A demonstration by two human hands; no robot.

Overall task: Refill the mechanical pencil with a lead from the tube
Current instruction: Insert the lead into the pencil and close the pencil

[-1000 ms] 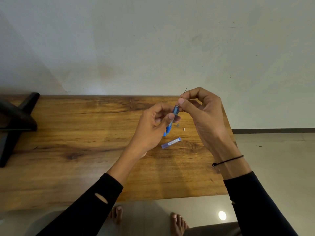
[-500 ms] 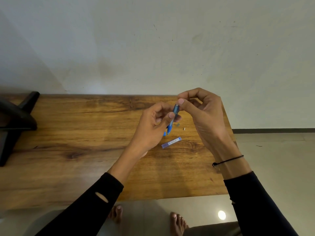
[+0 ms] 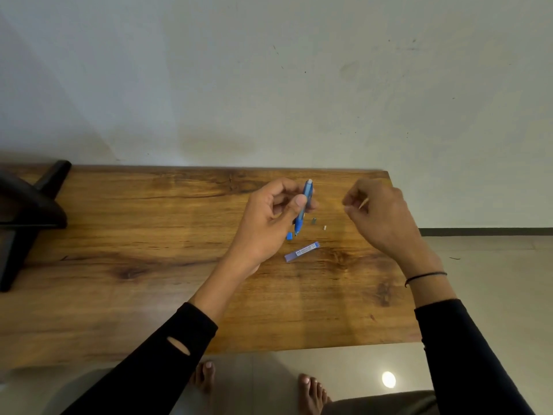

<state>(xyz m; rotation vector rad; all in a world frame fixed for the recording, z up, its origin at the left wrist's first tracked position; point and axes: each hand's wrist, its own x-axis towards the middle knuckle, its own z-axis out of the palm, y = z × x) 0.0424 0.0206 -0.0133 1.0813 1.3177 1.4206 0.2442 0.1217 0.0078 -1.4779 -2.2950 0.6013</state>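
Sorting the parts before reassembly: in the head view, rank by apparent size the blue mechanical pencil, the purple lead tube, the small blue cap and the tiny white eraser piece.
1. Blue mechanical pencil, though held nearer the camera
2. Purple lead tube
3. Small blue cap
4. Tiny white eraser piece

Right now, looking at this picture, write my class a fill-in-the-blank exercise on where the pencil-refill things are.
1. The blue mechanical pencil is held in the ____ hand.
2. The lead tube lies flat on the ____.
3. The right hand is ____ the pencil, not touching it.
4. The small blue cap lies just beyond the tube, near the pencil's ____ end.

Missing words: left; table; apart from; lower
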